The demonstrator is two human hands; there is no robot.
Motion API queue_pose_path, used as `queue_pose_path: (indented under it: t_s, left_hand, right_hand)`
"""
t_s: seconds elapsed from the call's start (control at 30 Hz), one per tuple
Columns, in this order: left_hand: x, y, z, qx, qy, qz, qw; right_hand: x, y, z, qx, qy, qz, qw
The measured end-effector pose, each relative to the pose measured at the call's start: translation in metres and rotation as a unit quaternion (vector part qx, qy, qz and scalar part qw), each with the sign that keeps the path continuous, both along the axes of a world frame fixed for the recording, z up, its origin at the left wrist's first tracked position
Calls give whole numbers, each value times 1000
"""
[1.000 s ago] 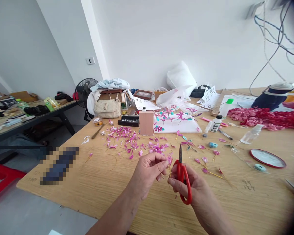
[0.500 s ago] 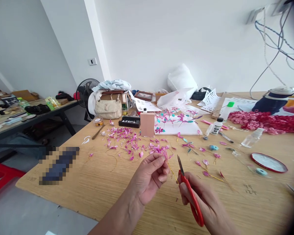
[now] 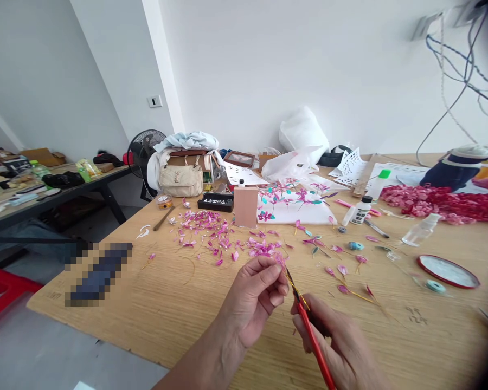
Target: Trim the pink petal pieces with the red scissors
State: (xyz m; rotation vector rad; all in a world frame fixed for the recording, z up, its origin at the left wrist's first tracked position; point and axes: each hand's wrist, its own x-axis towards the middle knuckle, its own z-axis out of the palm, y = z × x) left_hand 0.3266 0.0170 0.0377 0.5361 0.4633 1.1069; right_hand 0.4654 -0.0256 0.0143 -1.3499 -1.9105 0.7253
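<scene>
Between its thumb and fingertips, my left hand (image 3: 258, 292) pinches a small pink petal piece (image 3: 281, 262) with a gold wire (image 3: 301, 295) trailing from it. My right hand (image 3: 333, 333) is wrapped round red-handled scissors (image 3: 311, 330). Their dark blades point up and away, with the tips close to my left fingertips and beside the gold wire. Whether the blades touch the wire I cannot tell. Beyond my hands, pink petals (image 3: 211, 230) lie scattered over the wooden table (image 3: 154, 319). Several pink flower pieces on gold stems (image 3: 350, 290) lie to the right.
A wooden block (image 3: 245, 207) stands in front of a white sheet with flowers (image 3: 296, 213). To the right are a black-capped bottle (image 3: 361, 210), a clear spray bottle (image 3: 421, 230), a red-rimmed round dish (image 3: 448, 271) and pink bundles (image 3: 423, 203). A beige bag (image 3: 180, 180) sits at the back left.
My right hand has turned the scissors and brought their blades to the gold wire near my left fingertips. My left hand, still pinching the petal piece, has shifted slightly right.
</scene>
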Motion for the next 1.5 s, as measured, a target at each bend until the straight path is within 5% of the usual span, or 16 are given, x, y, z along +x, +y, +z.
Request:
queue_pose_path:
  t_s: [1.17,1.5]
  left_hand:
    - [0,-3,-8,14,-4,3,1000]
    - [-2,-3,-10,17,-17,-23,999]
  right_hand:
    - [13,0,1,164,-97,9,982]
    - [18,-1,2,160,-124,17,979]
